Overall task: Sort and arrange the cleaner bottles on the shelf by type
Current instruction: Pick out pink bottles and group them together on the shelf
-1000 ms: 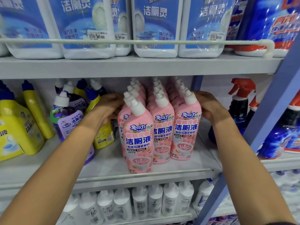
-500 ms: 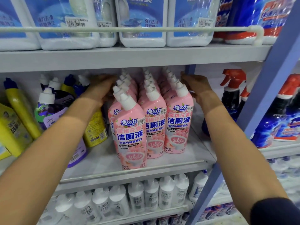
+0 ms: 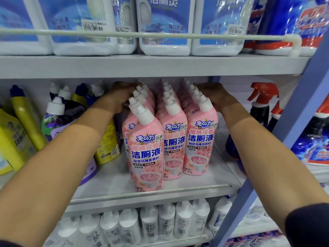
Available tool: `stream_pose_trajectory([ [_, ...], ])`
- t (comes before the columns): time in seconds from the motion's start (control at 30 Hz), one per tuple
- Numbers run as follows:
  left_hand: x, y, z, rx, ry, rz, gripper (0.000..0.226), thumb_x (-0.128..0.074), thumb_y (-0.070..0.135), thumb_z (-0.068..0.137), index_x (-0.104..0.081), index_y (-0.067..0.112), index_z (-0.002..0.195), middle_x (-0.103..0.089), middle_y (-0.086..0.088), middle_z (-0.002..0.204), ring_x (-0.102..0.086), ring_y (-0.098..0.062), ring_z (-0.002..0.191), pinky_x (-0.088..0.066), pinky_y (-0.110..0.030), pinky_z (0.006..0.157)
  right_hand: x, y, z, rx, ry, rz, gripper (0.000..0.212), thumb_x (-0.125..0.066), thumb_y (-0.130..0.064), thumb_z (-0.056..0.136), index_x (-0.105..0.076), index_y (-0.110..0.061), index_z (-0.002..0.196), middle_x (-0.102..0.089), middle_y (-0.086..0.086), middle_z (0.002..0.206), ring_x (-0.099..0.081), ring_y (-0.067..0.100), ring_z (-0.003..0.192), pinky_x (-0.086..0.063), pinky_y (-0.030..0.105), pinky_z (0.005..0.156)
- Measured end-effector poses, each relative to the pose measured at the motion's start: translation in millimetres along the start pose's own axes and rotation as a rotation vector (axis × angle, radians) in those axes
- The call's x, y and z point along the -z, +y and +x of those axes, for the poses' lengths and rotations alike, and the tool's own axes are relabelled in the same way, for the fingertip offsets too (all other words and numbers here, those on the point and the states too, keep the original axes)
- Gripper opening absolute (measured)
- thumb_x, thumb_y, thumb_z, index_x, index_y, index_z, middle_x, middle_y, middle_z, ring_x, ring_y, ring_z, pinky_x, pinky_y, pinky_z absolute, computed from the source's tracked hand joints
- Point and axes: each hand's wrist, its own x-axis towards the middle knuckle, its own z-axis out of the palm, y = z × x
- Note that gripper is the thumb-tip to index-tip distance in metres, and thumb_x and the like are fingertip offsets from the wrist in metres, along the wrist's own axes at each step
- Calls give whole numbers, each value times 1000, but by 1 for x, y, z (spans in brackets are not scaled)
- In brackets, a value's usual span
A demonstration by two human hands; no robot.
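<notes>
Three rows of pink cleaner bottles [image 3: 175, 145] with white angled caps stand on the middle shelf [image 3: 204, 177], running back into the shadow. My left hand [image 3: 118, 97] lies against the left side of the left row, deep in the shelf, fingers curved around the bottle necks. My right hand [image 3: 216, 96] presses on the right side of the right row near its caps. The front bottle of the left row [image 3: 146, 152] stands forward of the other two fronts. Fingertips of both hands are hidden behind the bottles.
Yellow bottles [image 3: 21, 125], a purple bottle [image 3: 58, 125] and blue-capped ones crowd the shelf to the left. Red-trigger spray bottles [image 3: 261, 107] stand to the right, behind a blue upright post [image 3: 284, 139]. Large white jugs [image 3: 163, 25] fill the upper shelf; small white bottles [image 3: 167, 223] fill the lower one.
Both hands have slid further back along the outer rows of pink bottles, from the front caps toward the rear of the shelf. The bottles stay in their rows.
</notes>
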Motion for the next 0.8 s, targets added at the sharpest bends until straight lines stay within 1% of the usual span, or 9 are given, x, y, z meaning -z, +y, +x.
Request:
stream_pose_trajectory([
  [0.03, 0, 0, 0, -3, 0, 3, 22, -53, 18, 106, -55, 23, 85, -60, 21, 43, -59, 6, 40, -48, -13, 41, 0, 1, 2, -7, 0, 4, 23, -74, -14, 94, -71, 1, 112, -71, 10, 91, -63, 9, 65, -51, 17, 56],
  [0.13, 0, -2, 3, -2, 15, -5, 23, -53, 18, 106, -55, 23, 84, -60, 20, 43, -60, 5, 40, -49, -13, 42, 2, 3, 2, 2, -9, 1, 31, -74, -13, 93, -70, 6, 118, -73, 18, 109, -65, 11, 73, -52, 16, 53],
  [0.2, 1, -3, 6, 1, 23, -17, 22, -54, 17, 105, -57, 23, 84, -62, 20, 45, -61, 5, 41, -52, -13, 45, 3, 4, 0, 12, -14, 31, 35, -74, -9, 93, -68, 8, 123, -71, 21, 115, -65, 13, 76, -53, 16, 54],
  [0.33, 3, -5, 9, 4, 31, -24, 20, -54, 17, 105, -58, 22, 86, -64, 20, 47, -61, 5, 43, -53, -15, 46, 4, 4, -3, 19, -25, 23, 37, -73, -8, 93, -67, 8, 126, -70, 22, 120, -65, 12, 76, -53, 15, 53],
  [0.57, 2, -6, 8, 27, 32, -24, 20, -54, 15, 104, -58, 23, 87, -62, 20, 45, -61, 4, 41, -52, -16, 43, 3, 2, -11, -9, -8, 30, 34, -72, -6, 94, -67, 8, 125, -71, 19, 116, -65, 10, 73, -53, 14, 52],
  [0.67, 1, -5, 6, 31, 42, -64, 14, -53, 12, 104, -58, 22, 96, -61, 19, 43, -60, 3, 39, -50, -15, 41, 3, 2, -14, -22, 16, 24, 25, -72, -8, 94, -70, 3, 117, -72, 13, 105, -66, 6, 67, -51, 12, 51],
  [0.73, -2, -4, 0, 56, 54, -81, 20, -52, 11, 104, -56, 22, 88, -58, 19, 40, -58, 4, 37, -49, -16, 41, 2, 4, -16, -35, 28, 33, 6, -72, -8, 95, -72, -4, 99, -70, 5, 88, -64, -1, 55, -52, 15, 60],
  [0.77, -2, -6, -2, 56, 60, -99, 25, -52, 9, 104, -55, 21, 82, -58, 17, 39, -57, 4, 36, -49, -17, 43, 1, 5, -16, -45, 37, 57, 6, -72, -9, 94, -71, -7, 89, -69, 3, 83, -63, -1, 52, -52, 19, 68],
  [0.8, -3, -8, -1, 44, 62, -133, 28, -54, 7, 103, -56, 21, 78, -59, 15, 40, -56, 4, 37, -50, -19, 48, 0, 6, -16, -51, 50, 72, 12, -73, -12, 94, -70, -10, 83, -69, 2, 81, -63, 0, 52, -52, 22, 71],
])
